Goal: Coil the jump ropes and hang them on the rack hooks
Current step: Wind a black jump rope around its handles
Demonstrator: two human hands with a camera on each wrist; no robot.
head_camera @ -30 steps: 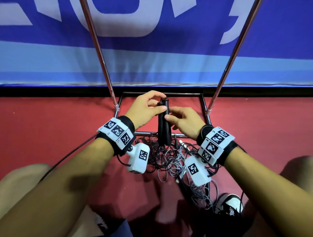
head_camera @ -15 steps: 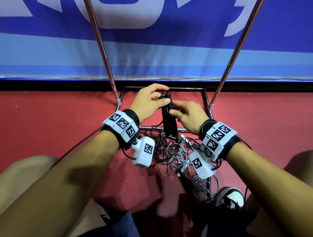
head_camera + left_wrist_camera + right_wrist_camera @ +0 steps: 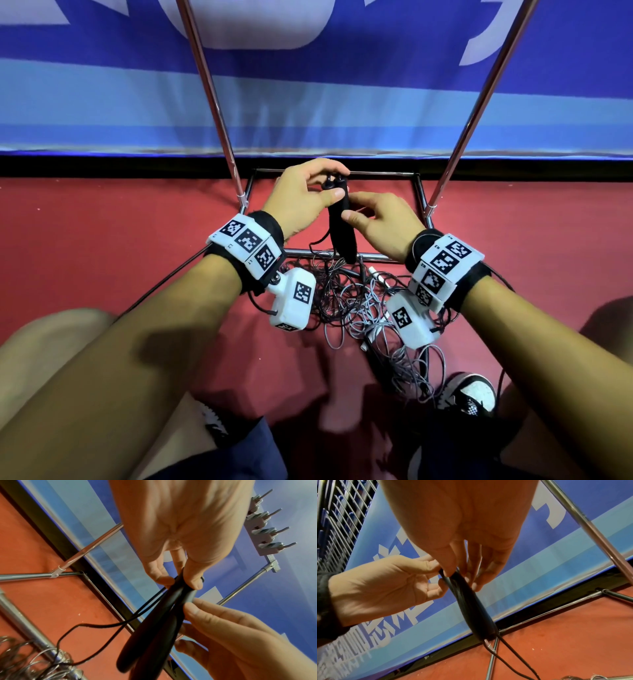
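— Where are the jump rope handles?

— The two black handles (image 3: 339, 226) are held together, side by side, above the rack's base frame (image 3: 419, 192), roughly upright with their cord ends up in the head view. The left hand (image 3: 301, 202) has its grip closed on their top end, thumb on one side and fingers on the other. The right hand (image 3: 383, 226) pinches them a little lower, thumb and fingertips against the handles.

— And the cord?

— A thin black cord (image 3: 96, 626) leaves the top of the handles, loops down and runs to the floor (image 3: 102, 240), which is red. It joins a tangle of black and grey ropes (image 3: 356, 301) lying just under the wrists, partly over the near bar of the base frame.

— The rack itself?

— Two shiny poles (image 3: 212, 89) rise from the base frame, one on each side of the hands. In the left wrist view a row of hooks (image 3: 267, 534) sits at the top of the rack, well apart from the handles, and nothing hangs from the ones in view.

— Anything else around?

— A blue banner with white lettering (image 3: 102, 102) stands behind the rack. A black and white shoe (image 3: 469, 397) is on the floor near the ropes.
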